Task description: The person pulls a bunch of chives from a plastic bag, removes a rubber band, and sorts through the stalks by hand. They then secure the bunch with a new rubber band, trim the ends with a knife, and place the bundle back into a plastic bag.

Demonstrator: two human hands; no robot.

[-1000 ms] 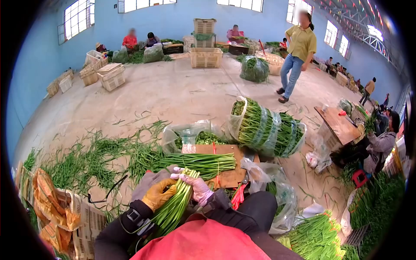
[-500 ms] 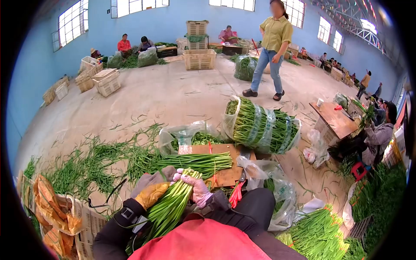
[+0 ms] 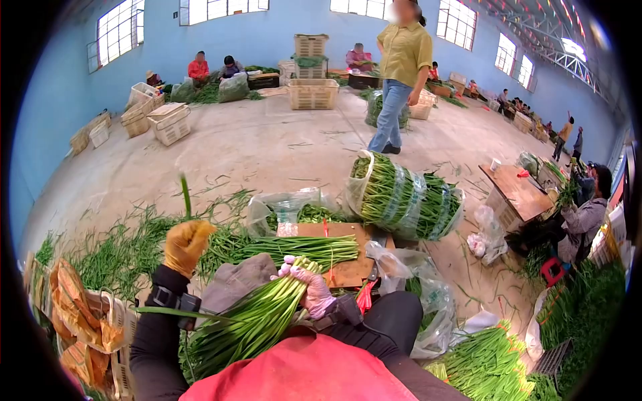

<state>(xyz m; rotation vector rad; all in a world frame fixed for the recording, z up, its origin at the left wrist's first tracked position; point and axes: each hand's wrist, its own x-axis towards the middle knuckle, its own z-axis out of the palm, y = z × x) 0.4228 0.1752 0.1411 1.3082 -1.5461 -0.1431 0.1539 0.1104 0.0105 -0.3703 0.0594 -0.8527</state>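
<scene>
My right hand (image 3: 313, 289), in a pale pink glove, is closed around a bunch of chives (image 3: 251, 314) near its pale stem ends. Their long green leaves fan down to the left over my lap. My left hand (image 3: 189, 248), in an orange-yellow glove, is raised left of the bunch with its fingers curled. A loose green leaf (image 3: 185, 195) stands up from the top of that fist. Another leaf (image 3: 170, 311) lies across my left wrist. Just beyond my right hand, more chives (image 3: 314, 248) lie on a wooden board (image 3: 358, 272).
A knife (image 3: 374, 267) and red ties (image 3: 364, 296) lie by the board. Behind it sits a large wrapped chive bundle (image 3: 404, 194). Trimmed leaves (image 3: 127, 250) litter the floor at left, near a plastic crate (image 3: 124, 361). Finished-looking bunches (image 3: 485, 361) lie at right. A person (image 3: 404, 60) stands ahead.
My left hand has come off the bunch and moved up and left with a leaf. My right hand still grips the chives. The standing person has moved left and turned.
</scene>
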